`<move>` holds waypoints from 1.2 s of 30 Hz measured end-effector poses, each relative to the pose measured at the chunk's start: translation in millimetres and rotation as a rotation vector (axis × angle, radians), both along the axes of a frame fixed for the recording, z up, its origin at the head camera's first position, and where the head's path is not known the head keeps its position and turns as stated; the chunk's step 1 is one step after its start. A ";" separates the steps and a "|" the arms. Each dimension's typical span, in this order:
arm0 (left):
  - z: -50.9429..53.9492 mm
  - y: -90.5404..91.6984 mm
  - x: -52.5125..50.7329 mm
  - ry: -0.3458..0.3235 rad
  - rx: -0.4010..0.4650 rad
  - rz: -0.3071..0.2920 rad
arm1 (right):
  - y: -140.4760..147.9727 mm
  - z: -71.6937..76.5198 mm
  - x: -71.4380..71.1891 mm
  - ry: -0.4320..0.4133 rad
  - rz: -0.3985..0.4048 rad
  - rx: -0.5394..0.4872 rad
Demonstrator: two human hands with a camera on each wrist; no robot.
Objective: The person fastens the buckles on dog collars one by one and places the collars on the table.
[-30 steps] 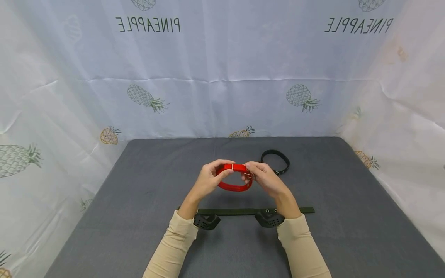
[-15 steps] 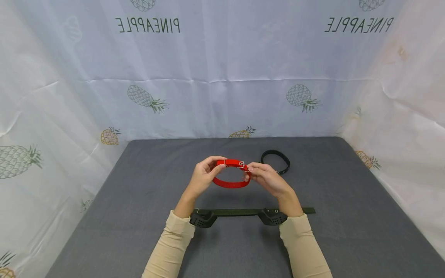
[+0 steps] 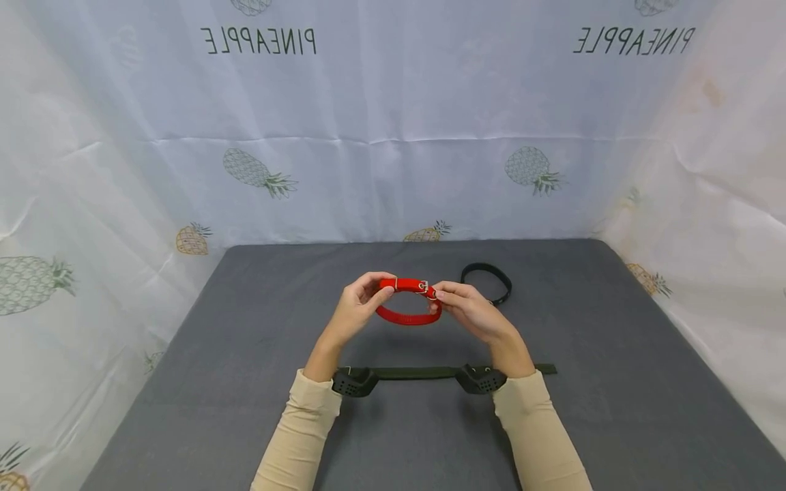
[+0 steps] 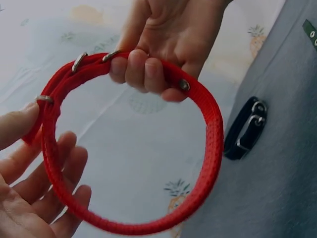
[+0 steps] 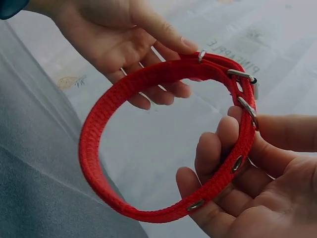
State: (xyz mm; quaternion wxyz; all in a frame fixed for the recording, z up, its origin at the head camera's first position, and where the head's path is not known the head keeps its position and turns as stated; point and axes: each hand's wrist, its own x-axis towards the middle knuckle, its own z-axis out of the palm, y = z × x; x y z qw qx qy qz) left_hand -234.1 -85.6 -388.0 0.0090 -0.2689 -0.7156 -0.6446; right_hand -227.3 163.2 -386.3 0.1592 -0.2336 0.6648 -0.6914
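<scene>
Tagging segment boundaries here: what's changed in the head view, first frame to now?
The red collar moved up and slightly left in the image, with the left hand; the hands are wider apart. The buckle, mostly hidden at the right hand before, now shows between them. Both hands still hold the collar; black collar and green strap unmoved.

Lettering seen from here | back curtain [image 3: 393,102]: PINEAPPLE twice in dark capitals, both mirror-reversed, reading right to left | one left-hand word [image 3: 259,41], one right-hand word [image 3: 634,41], high up, roughly level, well apart | right wrist view: a fainter PINEAPPLE [image 5: 234,53], backwards too, slanting across that same curtain
</scene>
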 end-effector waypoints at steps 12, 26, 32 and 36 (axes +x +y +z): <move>6.8 -26.8 -5.9 0.039 0.124 0.203 | -14.0 12.7 -14.5 0.033 -0.129 0.160; 7.5 -32.0 -8.8 0.038 0.169 0.208 | -27.3 -3.9 -40.2 0.341 -0.260 0.493; 8.5 -32.0 -7.9 0.020 0.168 0.211 | -30.7 -14.0 -45.3 0.421 -0.314 0.564; 9.0 -31.5 -6.3 0.014 0.163 0.208 | -33.2 -22.2 -49.8 0.471 -0.355 0.597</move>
